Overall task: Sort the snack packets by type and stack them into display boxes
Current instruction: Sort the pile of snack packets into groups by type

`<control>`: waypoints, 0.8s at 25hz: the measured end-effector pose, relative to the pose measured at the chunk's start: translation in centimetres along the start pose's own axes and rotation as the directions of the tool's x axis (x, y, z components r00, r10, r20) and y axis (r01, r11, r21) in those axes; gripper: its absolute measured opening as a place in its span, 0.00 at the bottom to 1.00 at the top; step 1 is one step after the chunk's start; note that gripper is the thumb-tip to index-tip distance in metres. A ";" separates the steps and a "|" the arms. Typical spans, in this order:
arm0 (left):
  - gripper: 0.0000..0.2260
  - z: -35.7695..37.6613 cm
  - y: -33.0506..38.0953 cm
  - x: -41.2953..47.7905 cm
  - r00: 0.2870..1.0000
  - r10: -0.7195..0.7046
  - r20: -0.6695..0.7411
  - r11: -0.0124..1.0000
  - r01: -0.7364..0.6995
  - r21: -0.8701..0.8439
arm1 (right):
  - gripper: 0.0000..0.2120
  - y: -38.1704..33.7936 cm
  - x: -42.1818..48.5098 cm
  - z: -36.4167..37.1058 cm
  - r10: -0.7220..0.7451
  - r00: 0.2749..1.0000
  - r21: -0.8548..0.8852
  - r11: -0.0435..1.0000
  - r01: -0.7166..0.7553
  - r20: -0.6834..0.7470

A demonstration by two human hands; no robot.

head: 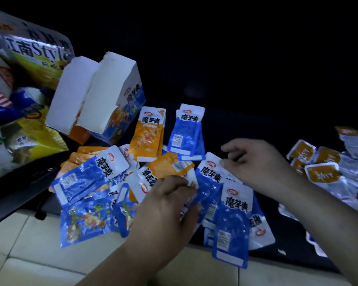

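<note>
- Working over dark cloth (pixel 256 124) laid on pale tiles (pixel 39 254); blue packets (pixel 87 178) and orange packets (pixel 149 135) lying mixed in one pile, display boxes (pixel 103 93) leaning at far left.
- Likely handling light, thin, slippery — glossy film sliding easily; pinching best at the white top seal.
- Left hand (pixel 165 205) curling over the pile, gripping blue packets.
- Right hand (pixel 258 162) hovering beside, fingers bent, touching one seal — grasping or not, cannot tell.

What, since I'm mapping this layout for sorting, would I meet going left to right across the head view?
snack bags → display boxes → upright orange packet → upright blue packet → right hand → brown-labelled packets
</note>
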State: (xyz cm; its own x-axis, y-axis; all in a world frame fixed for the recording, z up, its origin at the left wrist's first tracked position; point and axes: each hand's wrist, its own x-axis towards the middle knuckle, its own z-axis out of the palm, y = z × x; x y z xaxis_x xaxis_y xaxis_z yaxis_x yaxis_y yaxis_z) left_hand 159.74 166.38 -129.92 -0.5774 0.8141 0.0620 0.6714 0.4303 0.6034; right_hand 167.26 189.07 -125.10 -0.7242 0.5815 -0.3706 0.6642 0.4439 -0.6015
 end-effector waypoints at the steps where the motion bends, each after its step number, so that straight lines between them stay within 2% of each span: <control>1: 0.16 0.9 1.0 -0.1 0.997 0.048 0.055 0.998 -0.051 0.047 | 0.14 1.2 -1.5 -0.4 0.027 0.999 -0.095 0.995 -0.026 0.019; 3: 0.26 2.8 3.0 0.1 0.984 0.093 0.153 0.979 -0.119 0.167 | 0.15 3.3 -4.4 -0.6 0.097 0.995 -0.246 0.965 -0.087 0.028; 4: 0.31 3.7 4.0 0.2 0.979 0.077 0.190 0.965 -0.121 0.233 | 0.17 4.2 -5.8 -0.3 0.143 0.989 -0.253 0.959 -0.128 0.041; 7: 0.38 5.5 5.7 0.1 0.967 0.006 0.255 0.916 -0.107 0.388 | 0.31 6.4 -8.6 1.2 0.182 0.983 -0.188 0.966 -0.180 -0.002; 8: 0.37 5.8 5.8 0.0 0.968 0.000 0.249 0.908 -0.105 0.407 | 0.32 6.8 -9.0 1.7 0.191 0.981 -0.105 0.976 -0.192 -0.026; 10: 0.36 6.1 5.5 -0.2 0.981 0.000 0.196 0.920 -0.077 0.385 | 0.22 6.8 -8.9 2.5 0.274 0.962 0.144 0.952 -0.269 -0.014; 11: 0.34 6.2 5.6 -0.4 0.986 0.001 0.165 0.929 -0.062 0.364 | 0.20 6.6 -8.7 2.9 0.294 0.956 0.193 0.937 -0.290 0.009; 12: 0.33 6.3 5.8 -0.6 0.990 0.010 0.142 0.942 -0.057 0.332 | 0.21 6.8 -8.5 3.4 0.284 0.959 0.217 0.936 -0.277 -0.003; 15: 0.24 6.8 6.3 -1.1 0.993 0.096 0.074 0.975 -0.109 0.193 | 0.37 7.2 -7.8 4.1 0.222 0.972 0.212 0.956 -0.200 -0.083; 17: 0.22 6.8 5.7 -0.9 0.993 0.114 0.035 0.985 -0.117 0.125 | 0.36 7.6 -7.7 3.8 0.216 0.970 0.257 0.949 -0.182 -0.108; 20: 0.30 6.9 4.5 -0.8 0.998 -0.055 0.023 0.985 0.051 0.163 | 0.30 8.6 -7.9 3.5 0.219 0.959 0.237 0.956 -0.174 -0.178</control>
State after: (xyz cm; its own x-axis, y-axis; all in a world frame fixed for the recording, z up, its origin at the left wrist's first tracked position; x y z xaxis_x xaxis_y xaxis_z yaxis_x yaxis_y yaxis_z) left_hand 166.44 170.33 -132.77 -0.6031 0.7976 0.0105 0.7078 0.5290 0.4682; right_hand 178.05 185.86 -129.83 -0.5165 0.7765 -0.3608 0.7166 0.1614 -0.6785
